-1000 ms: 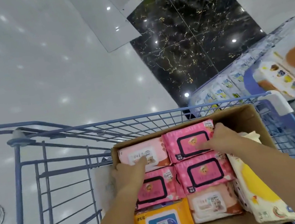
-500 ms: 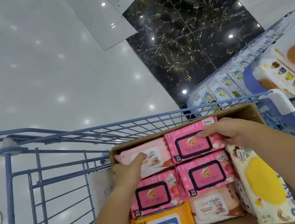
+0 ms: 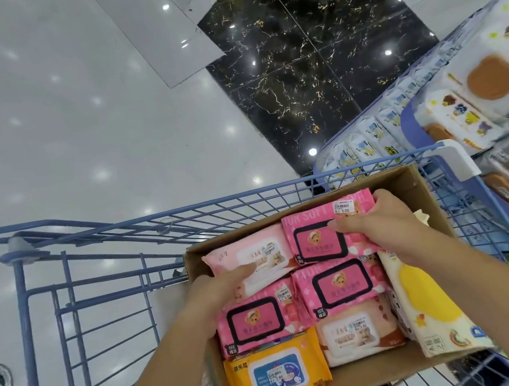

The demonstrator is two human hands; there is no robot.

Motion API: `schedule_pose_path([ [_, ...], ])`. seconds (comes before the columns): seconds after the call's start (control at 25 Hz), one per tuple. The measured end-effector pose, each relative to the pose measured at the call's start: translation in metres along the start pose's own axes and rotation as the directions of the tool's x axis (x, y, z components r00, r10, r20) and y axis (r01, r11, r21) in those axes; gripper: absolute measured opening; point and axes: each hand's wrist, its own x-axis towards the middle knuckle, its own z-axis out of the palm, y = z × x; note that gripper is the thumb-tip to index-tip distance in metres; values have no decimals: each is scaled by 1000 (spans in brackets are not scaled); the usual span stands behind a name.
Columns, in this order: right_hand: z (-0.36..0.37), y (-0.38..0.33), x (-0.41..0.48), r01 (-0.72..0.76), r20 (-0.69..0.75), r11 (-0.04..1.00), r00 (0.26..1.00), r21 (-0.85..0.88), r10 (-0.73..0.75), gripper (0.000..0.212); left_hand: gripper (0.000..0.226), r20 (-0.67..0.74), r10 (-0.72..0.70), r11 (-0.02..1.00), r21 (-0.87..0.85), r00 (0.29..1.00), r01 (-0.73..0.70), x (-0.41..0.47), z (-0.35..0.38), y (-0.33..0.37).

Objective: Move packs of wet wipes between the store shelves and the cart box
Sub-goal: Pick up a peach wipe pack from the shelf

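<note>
The right hand (image 3: 384, 224) clasped a bright pink pack (image 3: 315, 238), thumb on its lid, fingers curled over its far edge; the left hand (image 3: 222, 288) pinched the pale pink pack (image 3: 249, 249) just beside it; both packs were within the cardboard box (image 3: 415, 186).

In the cardboard box (image 3: 412, 187), the far hot-pink pack (image 3: 314, 243) is held in the right hand's (image 3: 377, 222) grip, and the left hand (image 3: 219, 291) pinches the pale pink pack (image 3: 246, 250) beside it. Nearer, two more hot-pink packs (image 3: 255, 320), an orange pack (image 3: 278, 374) and a peach pack (image 3: 356, 333) lie flat.
</note>
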Motion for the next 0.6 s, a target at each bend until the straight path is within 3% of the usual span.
schedule_pose_path([
  [0.12,-6,-2,-21,39,-65,998,997,56,-35,65,107,-87,112,991,80,990,-105,-5,14,-6],
  [0.24,-24,1,-49,55,-36,961,998,271,-47,40,101,-71,158,987,40,985,-156,-14,27,-6],
  [0.32,-42,0,-74,48,-34,926,999,374,-38,30,77,3,163,986,37,987,-163,-30,23,1],
  [0.44,-77,-2,-122,77,-76,861,996,503,-45,37,43,32,267,956,117,963,-268,-75,5,28],
  [0.6,-133,-4,-200,176,-170,752,982,636,-87,37,51,134,404,915,-53,905,-400,-160,-2,65],
])
